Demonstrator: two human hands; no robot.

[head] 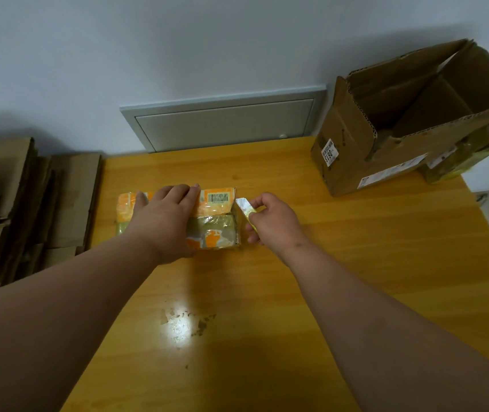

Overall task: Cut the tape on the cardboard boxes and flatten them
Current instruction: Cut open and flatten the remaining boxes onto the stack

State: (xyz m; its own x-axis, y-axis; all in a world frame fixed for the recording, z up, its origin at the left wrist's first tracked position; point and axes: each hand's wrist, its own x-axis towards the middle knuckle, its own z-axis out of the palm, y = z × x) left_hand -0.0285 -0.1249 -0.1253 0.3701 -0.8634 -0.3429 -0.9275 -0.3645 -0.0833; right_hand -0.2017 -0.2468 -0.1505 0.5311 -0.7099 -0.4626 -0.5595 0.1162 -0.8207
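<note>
Nearest: worn patch with glare on the desk (341, 263), between the two forearms, nothing on it that matters.

Right hand (273, 221): fingers curled round a small yellow-handled cutter (247, 214), blade end poking out past the thumb toward the small taped box (213, 221). Tip sits just beside the box's right edge; can't tell if it's touching the tape yet.

Left hand (167, 212): fingers straight, flat, pressing down on top of that box. Box lies under the left fingers, just left of the right fingers, wrapped in orange and clear tape, barcode label at its far right corner.

Risks as I read them:
- Blade travel runs toward the left hand. If the cut goes right-to-left along the top seam, a slip over glossy tape lands on the left fingertips (they reach past the far edge, so they're in line).
- Box is small and light; hold-down is on the left half only. Side load from the blade could pivot or skid it on the slick desk.
- Layered tape may snag the blade, then release suddenly.

Beyond the right fingers, well apart: large open carton (401, 120), another taped box (460, 162) behind it. Far left of the left fingers: stack of flattened cardboard (29, 203).
</note>
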